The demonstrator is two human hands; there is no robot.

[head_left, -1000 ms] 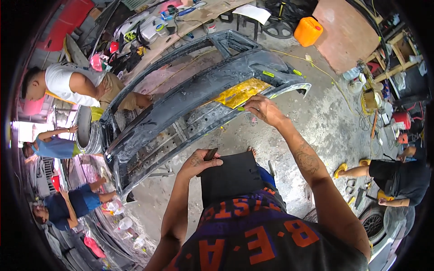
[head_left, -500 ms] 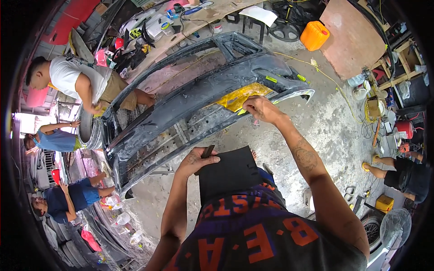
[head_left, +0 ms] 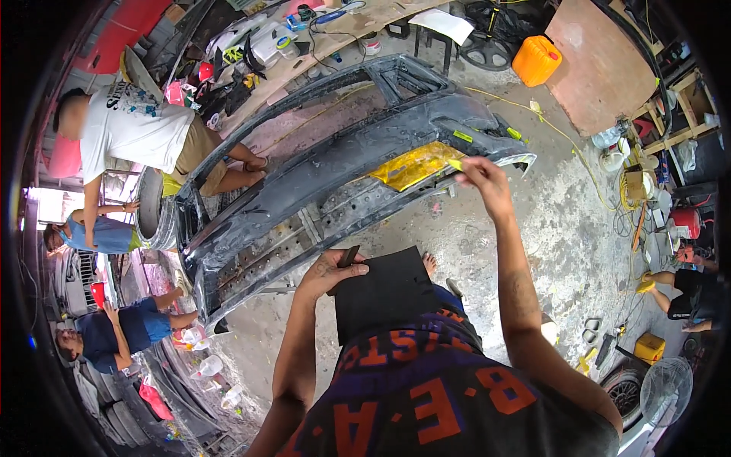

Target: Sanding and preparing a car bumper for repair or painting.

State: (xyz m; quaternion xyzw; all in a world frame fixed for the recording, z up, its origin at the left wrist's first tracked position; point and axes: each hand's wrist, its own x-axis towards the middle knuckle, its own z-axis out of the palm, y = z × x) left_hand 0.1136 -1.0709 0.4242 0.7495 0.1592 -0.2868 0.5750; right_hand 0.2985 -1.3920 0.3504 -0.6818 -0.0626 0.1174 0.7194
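My left hand (head_left: 329, 272) is closed on a black sheet (head_left: 383, 298) held flat in front of my shirt; a small dark flat piece (head_left: 349, 257) sticks up between thumb and fingers. My right hand (head_left: 485, 185) pinches a short yellow-green strip of tape (head_left: 454, 164) above the right end of a shiny amber patch (head_left: 407, 165). That patch sits on a scuffed grey-black car bumper (head_left: 320, 152), which lies across the space ahead of me. Two more yellow-green tape strips (head_left: 462, 135) are at the bumper's right end. Whether the pinched strip touches the patch, I cannot tell.
A person in a white shirt (head_left: 137, 129) bends beyond the bumper's left end, near a wheel (head_left: 150, 199). Two others are at far left. A cluttered workbench (head_left: 304, 65) stands behind; an orange jug (head_left: 536, 61) and brown board (head_left: 598, 68) are at back right. A fan (head_left: 665, 392) stands lower right.
My right hand has moved right from the patch's lower edge, the tape strip now raised in its fingers. My left hand keeps its hold. The white-shirted person has bent lower, arm extended down.
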